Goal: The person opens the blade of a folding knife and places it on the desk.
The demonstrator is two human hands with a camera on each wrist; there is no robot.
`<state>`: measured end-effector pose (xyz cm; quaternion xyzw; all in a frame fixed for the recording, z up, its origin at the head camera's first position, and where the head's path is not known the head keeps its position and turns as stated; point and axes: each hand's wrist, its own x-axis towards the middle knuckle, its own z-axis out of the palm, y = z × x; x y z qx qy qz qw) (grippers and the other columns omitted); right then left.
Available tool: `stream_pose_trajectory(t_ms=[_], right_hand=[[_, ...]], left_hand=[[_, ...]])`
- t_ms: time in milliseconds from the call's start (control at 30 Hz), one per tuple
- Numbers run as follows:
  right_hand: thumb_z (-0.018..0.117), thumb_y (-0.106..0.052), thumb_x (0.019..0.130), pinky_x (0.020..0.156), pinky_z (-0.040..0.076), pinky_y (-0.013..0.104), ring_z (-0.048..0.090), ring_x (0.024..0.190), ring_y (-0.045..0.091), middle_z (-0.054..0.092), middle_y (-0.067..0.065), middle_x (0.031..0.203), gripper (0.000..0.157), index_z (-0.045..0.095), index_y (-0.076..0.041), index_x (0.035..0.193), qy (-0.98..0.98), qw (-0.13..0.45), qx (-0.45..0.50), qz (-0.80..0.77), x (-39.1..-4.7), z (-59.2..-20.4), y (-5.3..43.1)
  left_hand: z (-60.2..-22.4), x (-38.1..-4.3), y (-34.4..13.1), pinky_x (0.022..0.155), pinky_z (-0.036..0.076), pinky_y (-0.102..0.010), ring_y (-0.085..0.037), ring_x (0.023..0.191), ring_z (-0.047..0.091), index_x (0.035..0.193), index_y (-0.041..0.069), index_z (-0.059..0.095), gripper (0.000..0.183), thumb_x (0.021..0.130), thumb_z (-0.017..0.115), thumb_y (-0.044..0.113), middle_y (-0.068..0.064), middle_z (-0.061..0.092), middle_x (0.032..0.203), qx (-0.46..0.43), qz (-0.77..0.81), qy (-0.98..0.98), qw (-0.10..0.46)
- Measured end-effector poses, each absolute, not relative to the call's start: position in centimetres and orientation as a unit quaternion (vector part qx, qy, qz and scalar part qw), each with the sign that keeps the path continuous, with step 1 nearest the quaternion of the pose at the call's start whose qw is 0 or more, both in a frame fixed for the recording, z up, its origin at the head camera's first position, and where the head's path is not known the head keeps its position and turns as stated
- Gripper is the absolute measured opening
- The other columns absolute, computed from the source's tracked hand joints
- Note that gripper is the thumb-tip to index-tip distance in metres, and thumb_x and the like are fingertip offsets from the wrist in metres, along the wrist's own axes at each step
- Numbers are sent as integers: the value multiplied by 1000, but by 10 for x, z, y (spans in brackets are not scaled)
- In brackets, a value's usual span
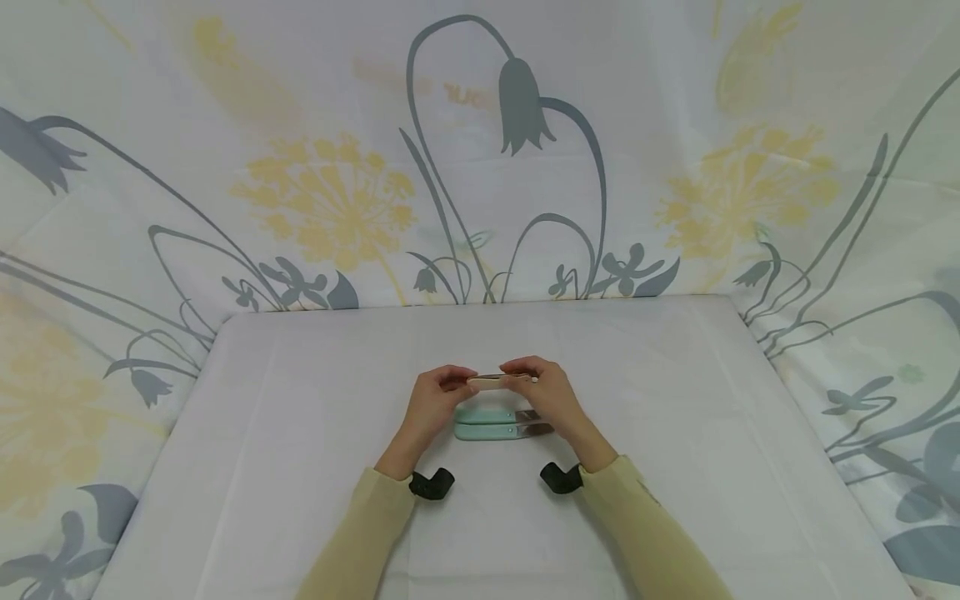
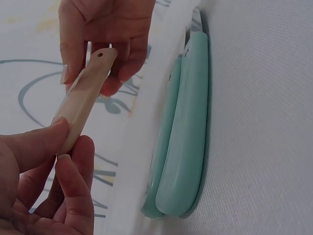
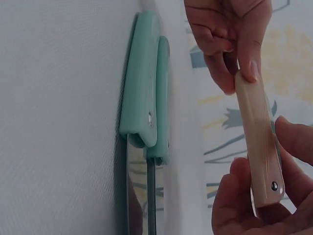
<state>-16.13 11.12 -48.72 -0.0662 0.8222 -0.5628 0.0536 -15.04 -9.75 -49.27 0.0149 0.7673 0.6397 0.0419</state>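
Observation:
A beige-handled folding knife (image 1: 489, 382) is held up between both hands over the table. My left hand (image 1: 433, 404) pinches its left end between thumb and fingers. At the other end, my right hand (image 1: 553, 396) grips it near the metal rivet, thumb along one edge and fingers on the opposite side. The handle (image 3: 258, 142) looks folded; its blade is mostly hidden. Two mint-green knives lie side by side below the hands, a nearer knife (image 2: 185, 132) and a farther knife (image 2: 167, 132), both with blades out, pointing right.
Under everything is a white-covered table (image 1: 300, 417). A curtain (image 1: 480, 208) with grey and yellow flower prints hangs behind it and along both sides. Black wrist mounts (image 1: 432, 484) stick inward from the sleeves.

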Motion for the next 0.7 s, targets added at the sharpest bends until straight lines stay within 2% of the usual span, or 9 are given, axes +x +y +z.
stream_pose_trajectory(t_ms=[267, 700], right_hand=[[72, -16, 92, 82, 52, 37, 64, 90, 20, 71, 4, 99, 14, 75, -8, 103, 802, 80, -52, -590, -159, -487, 101], [69, -11, 94, 82, 55, 43, 64, 81, 19, 69, 9, 91, 13, 70, 1, 99, 779, 61, 13, -624, -154, -482, 91]], left_hand=[[-494, -150, -97, 79, 55, -30, -18, 87, 69, 105, 0, 73, 18, 87, 74, 1, -10, 73, 95, 25, 646, 761, 50], [-491, -149, -94, 80, 55, -31, -20, 89, 69, 106, 0, 72, 19, 87, 74, 2, -8, 73, 96, 20, 646, 760, 63]])
